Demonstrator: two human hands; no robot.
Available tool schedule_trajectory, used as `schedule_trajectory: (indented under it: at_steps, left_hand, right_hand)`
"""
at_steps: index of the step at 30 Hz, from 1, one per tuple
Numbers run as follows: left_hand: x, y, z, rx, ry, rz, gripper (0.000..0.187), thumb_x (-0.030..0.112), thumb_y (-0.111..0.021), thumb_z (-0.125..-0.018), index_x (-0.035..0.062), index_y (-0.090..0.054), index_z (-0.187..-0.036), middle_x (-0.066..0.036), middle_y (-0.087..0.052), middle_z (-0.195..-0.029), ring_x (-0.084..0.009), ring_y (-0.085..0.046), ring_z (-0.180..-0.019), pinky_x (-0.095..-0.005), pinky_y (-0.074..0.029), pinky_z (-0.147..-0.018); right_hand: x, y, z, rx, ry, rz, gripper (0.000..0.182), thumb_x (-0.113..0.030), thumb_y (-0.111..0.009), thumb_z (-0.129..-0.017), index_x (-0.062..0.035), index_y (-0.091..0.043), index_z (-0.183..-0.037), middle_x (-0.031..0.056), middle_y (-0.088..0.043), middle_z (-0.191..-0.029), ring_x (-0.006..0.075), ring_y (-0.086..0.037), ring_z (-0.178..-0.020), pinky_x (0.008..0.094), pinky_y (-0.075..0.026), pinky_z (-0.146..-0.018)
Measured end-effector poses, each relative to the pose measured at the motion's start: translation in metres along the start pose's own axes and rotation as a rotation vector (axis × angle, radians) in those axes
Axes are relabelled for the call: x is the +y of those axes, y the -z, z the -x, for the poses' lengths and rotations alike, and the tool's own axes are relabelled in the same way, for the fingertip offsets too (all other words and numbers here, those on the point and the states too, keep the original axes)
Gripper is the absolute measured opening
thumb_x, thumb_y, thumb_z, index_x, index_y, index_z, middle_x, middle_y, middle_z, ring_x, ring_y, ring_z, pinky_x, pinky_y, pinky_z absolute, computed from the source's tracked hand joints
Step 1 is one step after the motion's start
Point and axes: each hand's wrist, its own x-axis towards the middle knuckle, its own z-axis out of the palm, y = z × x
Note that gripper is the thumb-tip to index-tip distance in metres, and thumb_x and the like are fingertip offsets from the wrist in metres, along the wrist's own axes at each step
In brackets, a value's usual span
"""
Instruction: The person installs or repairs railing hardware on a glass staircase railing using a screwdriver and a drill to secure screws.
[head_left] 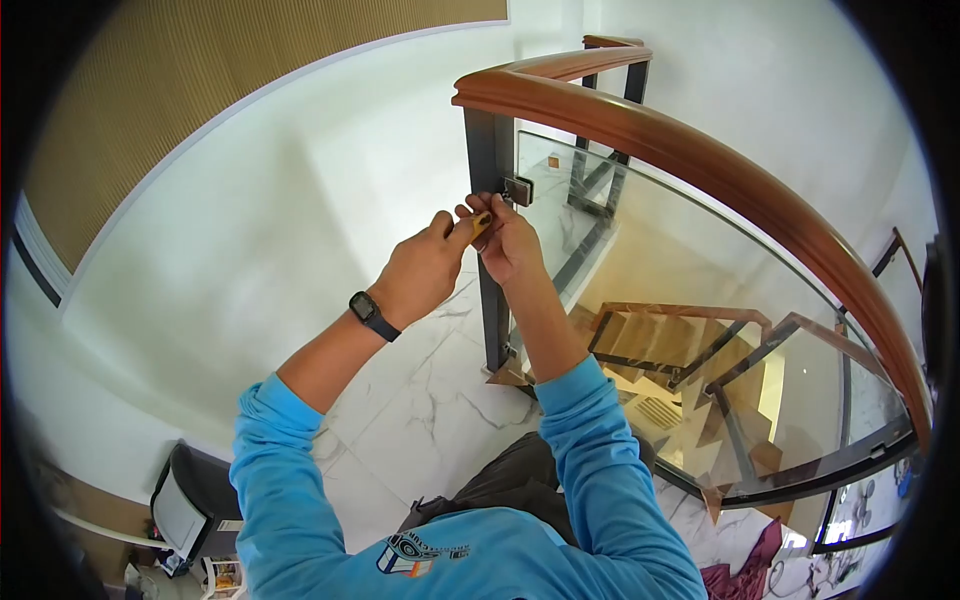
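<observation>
My left hand [420, 270], with a black watch [374, 316] on its wrist, is closed round a yellow-handled tool [480, 224]. Close beside it, my right hand [511, 245] has its fingers bent near the tool's end; what they pinch, if anything, is too small to tell. Both hands are in front of the dark metal post [492, 150], just below a shiny metal glass clamp [518, 190]. The clamp sits at the upper left edge of the glass panel [680, 240].
A brown wooden handrail [700, 150] curves above the glass to the right. Wooden stairs [665, 340] show through the panel. A black and grey case [195, 505] stands at the lower left, and dark red cloth [745, 568] lies at the lower right.
</observation>
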Motion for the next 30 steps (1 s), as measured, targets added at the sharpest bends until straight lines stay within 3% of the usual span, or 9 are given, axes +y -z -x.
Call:
schedule_trajectory:
  at_steps: [5, 8, 9, 12, 16, 20, 25, 28, 30]
  left_hand:
    - [0.0, 0.017, -0.004, -0.173, 0.906, 1.357, 0.051, 0.022, -0.077, -0.092, -0.0056, -0.054, -0.128, -0.009, -0.068, -0.104, -0.0094, -0.058, -0.06, -0.0284, -0.049, -0.045]
    - [0.0, 0.02, -0.012, -0.266, 0.74, 0.989, 0.046, 0.017, -0.076, -0.091, -0.0008, -0.056, -0.128, -0.011, -0.071, -0.098, -0.0153, -0.061, -0.057, -0.0293, -0.052, -0.05]
    - [-0.003, 0.005, -0.007, 0.036, 0.202, 0.348, 0.045, 0.013, -0.074, -0.09, 0.0043, -0.057, -0.131, -0.014, -0.07, -0.102, -0.0225, -0.064, -0.058, -0.0296, -0.054, -0.056]
    - [-0.007, -0.005, -0.005, 0.134, -0.059, -0.225, 0.045, 0.008, -0.073, -0.087, 0.0085, -0.058, -0.13, -0.016, -0.068, -0.105, -0.0294, -0.064, -0.06, -0.0301, -0.055, -0.06]
    - [0.004, 0.017, -0.008, -0.075, 0.885, 0.963, 0.036, 0.032, -0.067, -0.1, 0.004, -0.062, -0.121, -0.008, -0.069, -0.099, -0.0157, -0.06, -0.06, -0.0276, -0.05, -0.05]
    - [0.002, 0.022, -0.016, -0.266, 0.751, 0.891, 0.04, 0.035, -0.065, -0.101, 0.0011, -0.061, -0.122, -0.008, -0.068, -0.087, -0.0137, -0.059, -0.057, -0.0271, -0.049, -0.049]
    - [-0.018, -0.027, 0.006, 0.091, -0.039, -0.057, 0.043, 0.021, -0.072, -0.095, 0.0058, -0.055, -0.131, -0.017, -0.065, -0.116, -0.026, -0.066, -0.064, -0.034, -0.056, -0.055]
    - [0.01, 0.007, -0.006, -0.083, 0.999, 1.249, 0.039, 0.022, -0.071, -0.096, 0.0038, -0.056, -0.128, -0.015, -0.07, -0.109, -0.0182, -0.064, -0.062, -0.0311, -0.053, -0.05]
    - [0.018, 0.016, -0.008, -0.166, 0.867, 1.006, 0.038, 0.021, -0.071, -0.095, 0.0033, -0.057, -0.126, -0.014, -0.071, -0.103, -0.0179, -0.065, -0.063, -0.0311, -0.054, -0.055]
  right_hand:
    - [0.009, 0.004, -0.006, -0.001, 0.048, -0.029, 0.024, -0.027, -0.049, -0.111, -0.0056, -0.061, -0.116, 0.0078, -0.071, -0.111, 0.0226, -0.07, -0.109, 0.0343, -0.056, -0.087]
    - [0.011, 0.009, -0.01, -0.02, 0.058, -0.044, 0.024, -0.025, -0.047, -0.112, -0.0057, -0.061, -0.115, 0.008, -0.071, -0.111, 0.024, -0.07, -0.109, 0.0354, -0.056, -0.09]
    - [0.008, 0.006, -0.006, -0.016, 0.04, -0.024, 0.024, -0.025, -0.047, -0.112, -0.0056, -0.06, -0.114, 0.0082, -0.071, -0.111, 0.0244, -0.07, -0.109, 0.0356, -0.056, -0.091]
    - [0.001, 0.005, 0.0, -0.008, 0.008, 0.014, 0.025, -0.025, -0.044, -0.113, -0.0056, -0.06, -0.114, 0.0089, -0.071, -0.111, 0.0252, -0.069, -0.109, 0.0361, -0.056, -0.092]
    - [0.005, 0.006, -0.008, -0.015, 0.047, -0.028, 0.026, -0.023, -0.044, -0.112, -0.002, -0.058, -0.114, 0.0137, -0.069, -0.111, 0.0284, -0.069, -0.108, 0.0407, -0.058, -0.092]
    - [0.007, 0.003, -0.003, -0.016, 0.077, -0.051, 0.027, -0.022, -0.044, -0.112, 0.0014, -0.056, -0.116, 0.0169, -0.067, -0.111, 0.0314, -0.069, -0.106, 0.0445, -0.059, -0.094]
    - [0.0, -0.001, -0.001, 0.017, 0.002, -0.002, 0.028, -0.024, -0.044, -0.112, 0.0005, -0.057, -0.117, 0.0153, -0.067, -0.112, 0.0295, -0.069, -0.104, 0.0443, -0.058, -0.089]
    - [0.001, 0.0, -0.005, -0.001, 0.037, -0.022, 0.029, -0.025, -0.045, -0.112, 0.0007, -0.058, -0.116, 0.0153, -0.067, -0.112, 0.0291, -0.069, -0.103, 0.0449, -0.058, -0.089]
    - [0.006, 0.002, 0.0, 0.001, 0.044, -0.043, 0.03, -0.025, -0.045, -0.112, 0.0013, -0.058, -0.116, 0.0156, -0.067, -0.111, 0.029, -0.069, -0.102, 0.045, -0.059, -0.089]
